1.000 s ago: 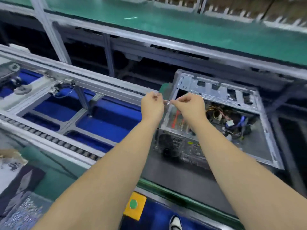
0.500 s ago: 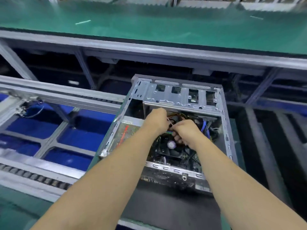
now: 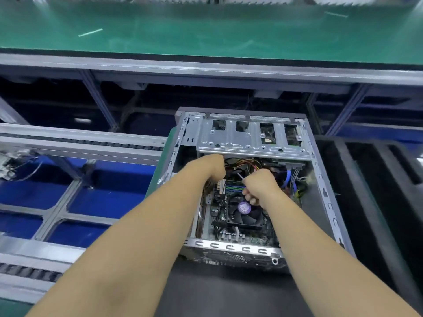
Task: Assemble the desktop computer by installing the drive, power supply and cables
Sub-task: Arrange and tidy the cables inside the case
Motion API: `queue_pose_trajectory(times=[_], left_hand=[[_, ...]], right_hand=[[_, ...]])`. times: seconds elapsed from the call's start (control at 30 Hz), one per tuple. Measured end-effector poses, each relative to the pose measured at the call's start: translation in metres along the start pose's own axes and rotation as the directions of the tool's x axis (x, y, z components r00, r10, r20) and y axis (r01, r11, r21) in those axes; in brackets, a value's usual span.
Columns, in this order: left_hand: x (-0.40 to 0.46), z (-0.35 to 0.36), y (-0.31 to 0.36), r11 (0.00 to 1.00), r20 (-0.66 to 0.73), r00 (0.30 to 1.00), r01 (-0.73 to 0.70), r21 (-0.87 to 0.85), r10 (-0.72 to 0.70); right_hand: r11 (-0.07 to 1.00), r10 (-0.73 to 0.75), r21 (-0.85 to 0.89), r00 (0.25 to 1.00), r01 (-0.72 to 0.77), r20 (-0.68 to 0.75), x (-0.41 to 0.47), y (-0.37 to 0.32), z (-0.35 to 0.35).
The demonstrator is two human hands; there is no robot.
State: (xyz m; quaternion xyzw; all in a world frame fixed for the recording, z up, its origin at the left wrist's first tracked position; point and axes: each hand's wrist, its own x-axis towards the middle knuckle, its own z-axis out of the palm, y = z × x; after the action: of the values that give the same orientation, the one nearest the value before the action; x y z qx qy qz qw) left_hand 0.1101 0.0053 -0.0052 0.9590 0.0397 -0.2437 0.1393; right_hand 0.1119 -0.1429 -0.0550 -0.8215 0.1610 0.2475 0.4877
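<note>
An open desktop case [image 3: 233, 245] lies on a black mat, with its silver drive cage [image 3: 247, 138] at the far end. Inside are the motherboard, a CPU fan [image 3: 245, 213], a red and yellow cable bundle [image 3: 242, 163] and a blue cable [image 3: 288, 179]. My left hand [image 3: 212, 167] reaches down by the cable bundle just under the cage; its fingers are hidden. My right hand [image 3: 258, 188] is curled above the fan and pinches a thin white strip [image 3: 239, 176], likely a cable tie, which points toward the left hand.
A black foam tray [image 3: 377, 191] lies right of the case. A metal conveyor rail [image 3: 68, 143] runs off to the left over blue bins [image 3: 109, 202]. A green bench top [image 3: 206, 30] spans the far side.
The view swung right and centred on the case. Both hands went from holding the white strip at the case's near-left edge down into the case, by the cables under the drive cage.
</note>
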Motion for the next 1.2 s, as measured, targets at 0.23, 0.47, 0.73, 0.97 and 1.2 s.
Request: queue_pose_trajectory(times=[0.23,0.47,0.73,0.97,1.2], left_hand=[[0.007,0.001,-0.011,0.961,0.058,0.998,0.016,-0.277,-0.001],[0.007,0.003,-0.008,0.919,0.060,0.998,0.002,-0.395,0.023],[0.002,0.002,-0.004,0.970,0.062,0.994,-0.078,-0.232,0.094],[-0.003,0.001,-0.004,0.869,0.074,0.996,-0.003,-0.495,0.046],[0.005,0.002,-0.007,0.878,0.075,0.997,0.015,-0.478,0.024]], right_hand=[[0.898,0.134,0.400,0.980,-0.183,0.147,0.010,-0.014,0.017],[0.936,0.101,0.339,0.995,-0.094,-0.004,0.007,0.000,-0.002],[0.920,0.099,0.369,0.989,-0.132,0.108,0.006,-0.006,0.010],[0.724,0.051,0.602,0.895,-0.339,0.443,0.003,-0.013,0.006],[0.712,-0.018,0.592,0.833,-0.378,0.553,0.002,-0.010,0.001]])
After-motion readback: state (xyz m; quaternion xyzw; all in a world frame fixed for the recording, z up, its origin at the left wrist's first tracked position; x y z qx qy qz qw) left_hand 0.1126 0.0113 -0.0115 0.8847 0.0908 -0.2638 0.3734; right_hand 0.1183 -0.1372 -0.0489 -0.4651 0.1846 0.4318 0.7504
